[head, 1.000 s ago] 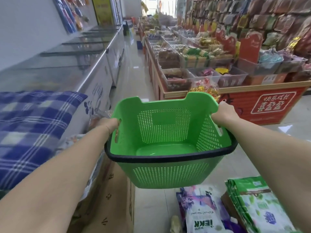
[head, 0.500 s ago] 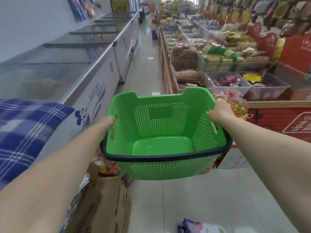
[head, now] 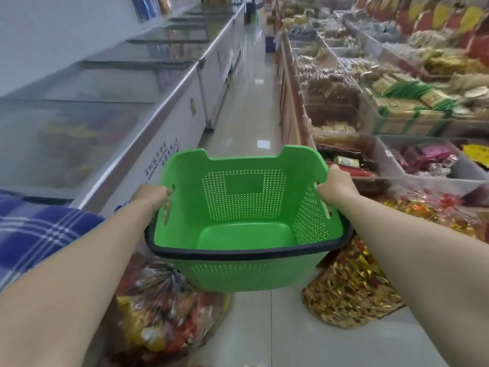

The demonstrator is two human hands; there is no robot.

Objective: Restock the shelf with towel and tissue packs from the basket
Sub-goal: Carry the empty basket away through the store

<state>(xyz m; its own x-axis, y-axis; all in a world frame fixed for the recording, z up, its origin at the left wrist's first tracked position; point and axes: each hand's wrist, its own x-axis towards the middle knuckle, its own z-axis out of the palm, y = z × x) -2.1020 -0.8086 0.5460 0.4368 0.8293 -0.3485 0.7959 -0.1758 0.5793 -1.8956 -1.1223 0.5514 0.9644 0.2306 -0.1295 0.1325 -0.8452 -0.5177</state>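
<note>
The green basket [head: 264,271] is held in the air over the aisle floor [head: 246,107], level with the front end of the aisle. The left hand [head: 152,194] grips its left wall at the handle slot, and the right hand [head: 334,185] is curled over the top edge of its right wall. Both sets of fingers are mostly hidden behind the plastic. The inside of the basket shows only its smooth green bottom and perforated walls.

A strip of pale floor runs straight ahead. On the left it is bounded by the metal edge of a row of glass-topped freezers [head: 169,112], and on the right by the front edge of a long stand of snack bins [head: 370,123]. The strip narrows under the basket. There a clear bag of sweets [head: 164,313] lies against the freezer side and a heap of gold-wrapped sweets [head: 352,292] lies against the stand, with bare floor between them.

A blue plaid cloth [head: 34,234] lies on the near freezer top and is cut off by the left edge of the view. The freezer contents are only dim shapes under the glass. The far bins are blurred and their packets cannot be told apart. The basket hides the floor just beneath it.
</note>
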